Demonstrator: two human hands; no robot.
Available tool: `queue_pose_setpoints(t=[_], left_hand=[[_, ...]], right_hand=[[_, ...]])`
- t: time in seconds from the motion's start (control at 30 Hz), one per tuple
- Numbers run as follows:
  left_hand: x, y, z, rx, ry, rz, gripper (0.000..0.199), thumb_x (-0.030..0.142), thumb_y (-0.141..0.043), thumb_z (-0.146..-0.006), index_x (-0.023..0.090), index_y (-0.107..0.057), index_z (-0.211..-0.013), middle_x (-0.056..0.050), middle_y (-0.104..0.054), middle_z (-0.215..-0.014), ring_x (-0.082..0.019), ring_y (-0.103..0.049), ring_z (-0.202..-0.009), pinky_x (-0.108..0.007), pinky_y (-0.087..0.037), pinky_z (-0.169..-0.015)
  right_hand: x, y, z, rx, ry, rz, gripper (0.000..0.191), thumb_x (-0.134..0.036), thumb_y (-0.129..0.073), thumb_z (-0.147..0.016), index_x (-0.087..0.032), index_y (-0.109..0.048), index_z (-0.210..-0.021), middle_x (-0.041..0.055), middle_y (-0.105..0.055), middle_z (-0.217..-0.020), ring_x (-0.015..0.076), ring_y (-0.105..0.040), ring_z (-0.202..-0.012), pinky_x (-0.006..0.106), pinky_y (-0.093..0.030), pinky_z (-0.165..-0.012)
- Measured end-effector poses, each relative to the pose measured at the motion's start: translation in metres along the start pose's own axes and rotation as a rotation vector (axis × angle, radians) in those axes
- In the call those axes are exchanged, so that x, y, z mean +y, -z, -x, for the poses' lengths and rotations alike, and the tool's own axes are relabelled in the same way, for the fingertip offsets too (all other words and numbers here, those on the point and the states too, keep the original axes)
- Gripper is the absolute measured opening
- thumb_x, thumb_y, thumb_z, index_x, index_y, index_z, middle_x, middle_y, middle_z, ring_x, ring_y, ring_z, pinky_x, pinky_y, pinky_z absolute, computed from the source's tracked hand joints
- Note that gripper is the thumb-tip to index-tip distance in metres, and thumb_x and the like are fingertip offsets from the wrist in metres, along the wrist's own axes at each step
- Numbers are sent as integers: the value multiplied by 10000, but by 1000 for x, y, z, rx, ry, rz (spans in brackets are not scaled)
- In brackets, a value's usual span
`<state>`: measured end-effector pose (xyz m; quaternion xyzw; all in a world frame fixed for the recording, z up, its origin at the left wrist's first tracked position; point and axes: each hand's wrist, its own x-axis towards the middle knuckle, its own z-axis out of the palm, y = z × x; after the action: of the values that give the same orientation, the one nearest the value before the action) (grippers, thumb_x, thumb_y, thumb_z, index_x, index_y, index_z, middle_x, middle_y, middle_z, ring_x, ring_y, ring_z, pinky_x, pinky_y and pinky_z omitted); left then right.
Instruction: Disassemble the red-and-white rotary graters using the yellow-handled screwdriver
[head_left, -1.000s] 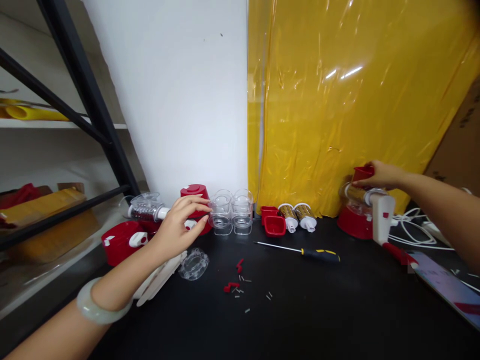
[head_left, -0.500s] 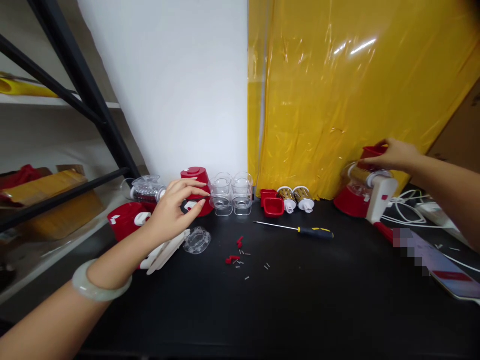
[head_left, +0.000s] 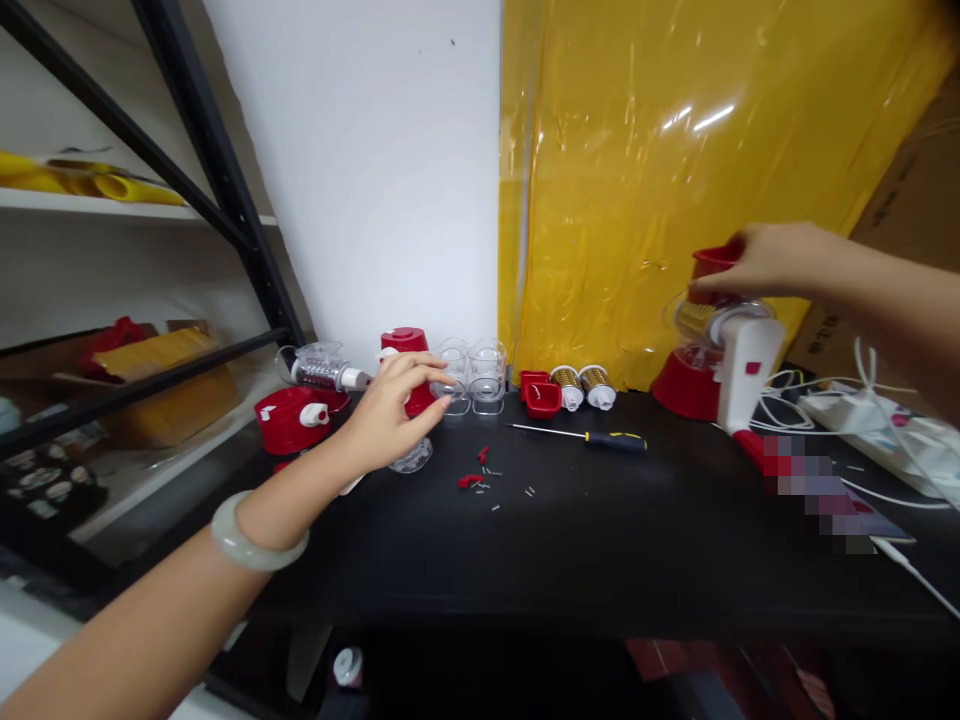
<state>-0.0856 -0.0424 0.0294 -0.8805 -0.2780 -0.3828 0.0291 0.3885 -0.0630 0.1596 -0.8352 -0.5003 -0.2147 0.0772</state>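
Note:
On the right, an assembled rotary grater (head_left: 686, 385) with a red base, clear housing, metal drum and white crank arm (head_left: 742, 375) stands on the black table. My right hand (head_left: 772, 262) grips the red food pusher (head_left: 709, 265) at its top. My left hand (head_left: 397, 405) hovers empty with fingers apart, in front of a red grater base (head_left: 405, 340) and beside clear plastic housings (head_left: 487, 370). Left of it are another red base (head_left: 289, 420) and a grater drum in a clear housing (head_left: 319, 370). A clear round part (head_left: 412, 457) is partly hidden below this hand.
Two grater drums (head_left: 585, 387) and red pushers (head_left: 541, 398) lie along the back. A screwdriver (head_left: 615, 440), small red clips (head_left: 470, 482) and several pins (head_left: 529, 491) lie mid-table. Cables and a power strip (head_left: 892, 430) are at right, a metal shelf frame (head_left: 217, 190) at left.
The view has shifted, showing more of the table's front edge. My right hand still grips the pusher, which sits slightly higher in view. My left hand stays open, a little further right.

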Motion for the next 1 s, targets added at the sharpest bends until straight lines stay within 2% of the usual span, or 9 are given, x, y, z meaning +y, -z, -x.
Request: queue_pose_setpoints(t=[0.1,0.23,0.3,0.37,0.53,0.73,0.87,0.93,1.0], left_hand=[[30,-12,9,-117,-2,83,231,344,-571,-900,245,-661,-1087,-74,-616,-1273,-253,-508,-1256,-511,-381,-1091],[71,-44,30,-428,-174,177,289,346,-517,-944,242,-661,-1172,-79,-634,-1311,-239,-462,-1342,-459,-348,-1142],[83,-64,40,-590,-257,188,350,340,-469,-968,231,-626,-1261,-81,-627,-1346,-230,-440,-1379,-429,-335,-1159],[85,-82,47,-643,-300,155,398,348,-426,-983,211,-592,-1318,-86,-609,-1374,-222,-428,-1396,-404,-331,-1163],[64,-108,49,-633,-253,13,407,378,-439,-965,218,-616,-1295,-84,-629,-1348,-293,-432,-1393,-505,-327,-1140],[42,-105,53,-573,-177,-108,385,410,-503,-931,209,-669,-1214,-108,-661,-1299,-336,-415,-1399,-567,-262,-1145],[53,-94,48,-496,-98,-112,531,496,-462,-940,145,-585,-1318,-187,-490,-1467,-333,-339,-1445,-566,-214,-1174],[68,-87,39,-456,-51,4,626,549,-395,-956,117,-503,-1396,-203,-413,-1516,-313,-301,-1465,-529,-223,-1188],[86,-80,29,-414,15,192,628,545,-319,-981,124,-470,-1423,-179,-449,-1501,-280,-366,-1438,-476,-279,-1184]], right_hand=[[-21,20,28,-16,80,24,662,-698,-610,-755,-108,-639,-1055,193,-687,-944,255,-607,-797,353,-388,-629],[-45,35,71,-205,155,-24,644,-686,-547,-807,-82,-637,-1014,158,-684,-813,225,-614,-682,336,-411,-583],[-55,38,89,-278,197,-42,625,-677,-548,-809,-94,-639,-1013,146,-686,-816,223,-623,-663,334,-429,-573],[-63,39,101,-304,232,-41,585,-681,-582,-778,-127,-659,-952,125,-689,-802,231,-634,-645,343,-448,-577],[-83,39,120,-350,276,22,538,-718,-584,-739,-200,-679,-854,111,-692,-806,289,-671,-657,410,-484,-611],[-106,42,132,-300,240,28,504,-706,-676,-642,-224,-649,-787,126,-670,-796,412,-658,-920,497,-475,-742],[-119,40,125,-307,194,-5,438,-659,-697,-646,-232,-601,-664,129,-631,-775,465,-579,-1092,535,-463,-809],[-126,37,118,-312,182,-11,424,-644,-701,-652,-233,-594,-648,123,-616,-771,471,-573,-1102,551,-461,-829],[-132,35,112,-330,188,3,428,-652,-694,-661,-234,-602,-651,116,-611,-764,465,-591,-1073,565,-459,-837]])
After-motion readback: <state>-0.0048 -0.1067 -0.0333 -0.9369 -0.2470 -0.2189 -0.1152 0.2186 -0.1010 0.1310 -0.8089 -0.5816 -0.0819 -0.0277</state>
